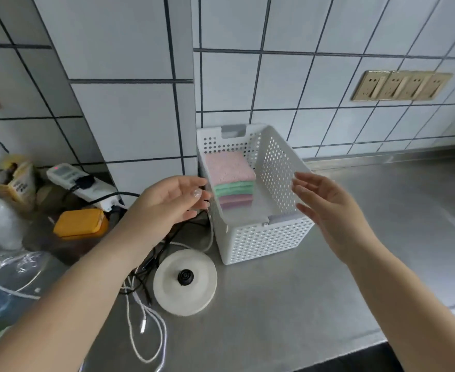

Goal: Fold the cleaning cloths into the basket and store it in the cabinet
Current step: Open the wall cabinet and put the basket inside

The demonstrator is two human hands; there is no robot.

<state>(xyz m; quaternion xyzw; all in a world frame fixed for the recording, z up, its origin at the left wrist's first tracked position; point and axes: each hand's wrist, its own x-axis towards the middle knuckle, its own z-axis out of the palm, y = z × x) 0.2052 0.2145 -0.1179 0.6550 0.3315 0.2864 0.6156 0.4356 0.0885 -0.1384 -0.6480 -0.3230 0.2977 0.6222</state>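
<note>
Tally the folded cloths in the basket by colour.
Stacked in the white basket, counted by visible colour bands; exact layers are hard to separate:
Pink cloths: 1
Green cloths: 1
Purple cloths: 1
Total: 3

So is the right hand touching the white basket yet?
Cannot tell. In the head view the right hand overlaps the basket at its right wall, fingers straight, so neither contact nor a gap shows plainly.
</note>
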